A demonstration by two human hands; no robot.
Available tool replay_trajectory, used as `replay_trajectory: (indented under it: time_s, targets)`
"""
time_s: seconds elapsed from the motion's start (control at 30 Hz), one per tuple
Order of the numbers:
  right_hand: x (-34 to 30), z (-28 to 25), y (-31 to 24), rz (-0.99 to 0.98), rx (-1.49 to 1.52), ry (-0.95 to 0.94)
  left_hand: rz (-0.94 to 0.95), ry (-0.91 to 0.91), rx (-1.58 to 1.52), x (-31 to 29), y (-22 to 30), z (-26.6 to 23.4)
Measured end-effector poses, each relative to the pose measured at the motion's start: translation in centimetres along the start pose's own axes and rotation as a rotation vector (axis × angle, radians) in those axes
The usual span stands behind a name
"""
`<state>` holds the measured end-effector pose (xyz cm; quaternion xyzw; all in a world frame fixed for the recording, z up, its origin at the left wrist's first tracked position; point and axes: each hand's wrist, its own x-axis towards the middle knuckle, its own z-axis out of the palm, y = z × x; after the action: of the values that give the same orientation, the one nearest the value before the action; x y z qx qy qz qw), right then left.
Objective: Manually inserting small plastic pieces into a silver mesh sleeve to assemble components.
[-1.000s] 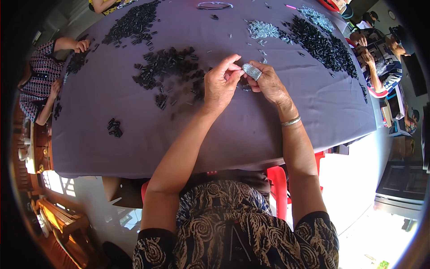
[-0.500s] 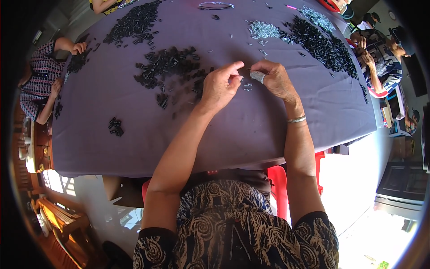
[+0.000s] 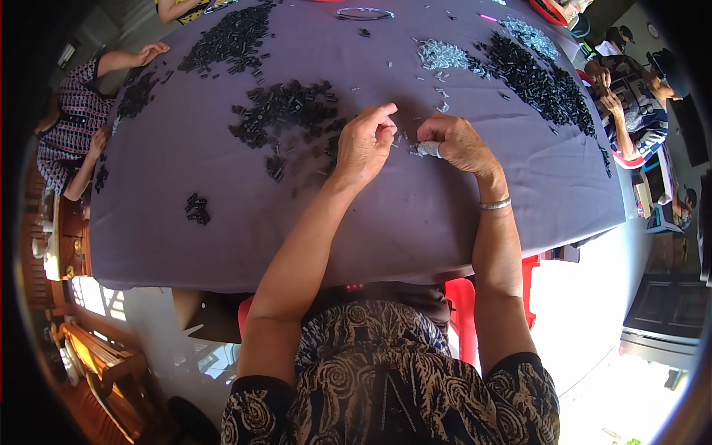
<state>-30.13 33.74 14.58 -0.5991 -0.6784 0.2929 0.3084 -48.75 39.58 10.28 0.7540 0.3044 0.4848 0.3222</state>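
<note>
My left hand [image 3: 363,144] is above the purple-grey cloth, its thumb bent against curled fingers in a pinch. What it holds is too small to make out. Close by on the right is my right hand [image 3: 456,144], fingers curled, with a silvery-white wrap [image 3: 428,149] around the thumb. The tip of that thumb is down beside small clear pieces [image 3: 401,137] lying between the hands. Whether it grips one is hidden. A loose pile of short black cylindrical pieces [image 3: 285,107] spreads left of my left hand, partly behind it.
More black pieces lie in a far-left heap [image 3: 230,37] and a far-right heap [image 3: 538,81]. A clear heap [image 3: 443,54] touches the latter. A small black cluster [image 3: 196,209] is at near left. Glasses [image 3: 366,13] lie at the back. People sit at both sides.
My right hand has lowered and turned, bringing its wrapped thumb down beside the clear pieces. My left hand has barely moved. The person at left has reached an arm farther forward.
</note>
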Motion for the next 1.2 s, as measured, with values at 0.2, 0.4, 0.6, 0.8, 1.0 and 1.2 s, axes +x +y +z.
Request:
replay_trajectory:
  time_s: [0.2,0.4,0.6,0.8,1.0,1.2]
  targets:
    - [0.1,0.1,0.3,0.01,-0.057,0.01,0.006,-0.05,-0.051,0.1,0.6,0.8]
    - [0.4,0.6,0.8,-0.054,0.239,0.005,-0.048,-0.134,-0.183,0.1,1.4,1.0]
    - [0.3,0.0,0.1,0.084,0.345,-0.042,-0.211,-0.105,-0.394,0.4,0.9,1.0]
    - [0.6,0.4,-0.4,0.163,0.728,0.004,-0.361,-0.065,-0.741,0.8,1.2,0.7]
    - [0.3,1.0,-1.3,0.192,0.566,-0.024,-0.322,-0.013,-0.773,0.5,1.6,0.8]
    - [0.4,1.5,-1.8,0.154,0.44,0.054,-0.392,-0.001,-0.743,0.5,1.3,1.0]
